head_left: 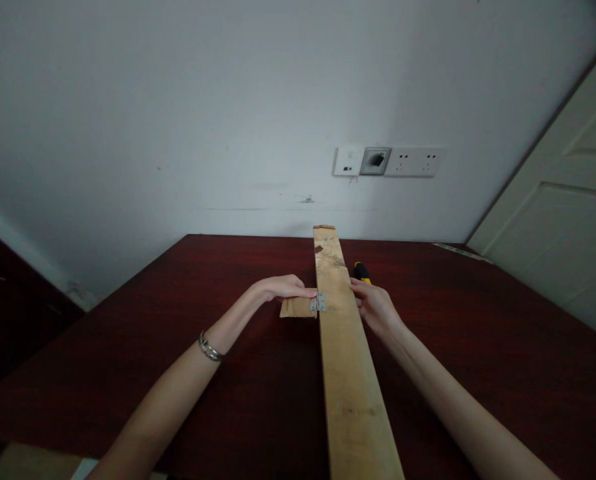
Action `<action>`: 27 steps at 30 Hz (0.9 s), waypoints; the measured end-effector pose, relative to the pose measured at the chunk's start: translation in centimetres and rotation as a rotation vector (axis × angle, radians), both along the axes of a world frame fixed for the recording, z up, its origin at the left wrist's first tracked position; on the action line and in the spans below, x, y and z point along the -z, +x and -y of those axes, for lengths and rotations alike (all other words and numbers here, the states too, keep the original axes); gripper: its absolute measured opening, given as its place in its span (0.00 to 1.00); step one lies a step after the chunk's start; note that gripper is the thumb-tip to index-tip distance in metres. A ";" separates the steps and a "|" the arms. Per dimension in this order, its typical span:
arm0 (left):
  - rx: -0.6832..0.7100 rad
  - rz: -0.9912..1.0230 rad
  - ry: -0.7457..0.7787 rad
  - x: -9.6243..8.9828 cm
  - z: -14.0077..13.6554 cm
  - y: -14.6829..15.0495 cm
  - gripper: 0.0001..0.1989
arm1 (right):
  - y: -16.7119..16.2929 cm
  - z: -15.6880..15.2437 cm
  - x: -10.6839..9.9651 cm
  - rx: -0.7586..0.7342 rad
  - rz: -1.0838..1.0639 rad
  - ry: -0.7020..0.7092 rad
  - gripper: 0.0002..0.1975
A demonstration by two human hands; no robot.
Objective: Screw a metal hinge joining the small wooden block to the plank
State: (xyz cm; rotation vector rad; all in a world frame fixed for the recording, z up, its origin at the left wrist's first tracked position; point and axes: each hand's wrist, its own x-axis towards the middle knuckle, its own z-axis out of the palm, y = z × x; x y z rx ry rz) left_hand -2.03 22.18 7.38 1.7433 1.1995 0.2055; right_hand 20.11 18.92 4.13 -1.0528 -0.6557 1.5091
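A long wooden plank runs from the table's front to near the wall. At its left edge sits a small wooden board, and a metal hinge spans the joint between the two. My left hand is closed on the small board, one finger stretched along its top to the hinge; the fingers underneath are hidden. On the other side, my right hand grips the plank's right edge, with some fingertips out of sight. Just beyond it lies a black and yellow tool handle, partly covered by that hand.
Everything rests on a dark red table pushed against a white wall. Sockets and switches are set in the wall. A white panelled door stands at the right, and a thin printed strip lies at the back right.
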 end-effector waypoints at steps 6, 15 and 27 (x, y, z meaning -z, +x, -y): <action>0.020 0.010 -0.041 0.1 -0.1 -0.2 0.29 | -0.1 0.2 -0.2 -0.007 0.004 0.003 0.19; 0.014 -0.045 -0.051 -0.9 0.5 0.0 0.30 | -0.1 0.3 -0.2 0.001 0.017 -0.004 0.21; -0.065 -0.198 0.148 0.1 0.3 0.7 0.34 | -0.5 0.4 -0.3 0.008 0.041 0.005 0.22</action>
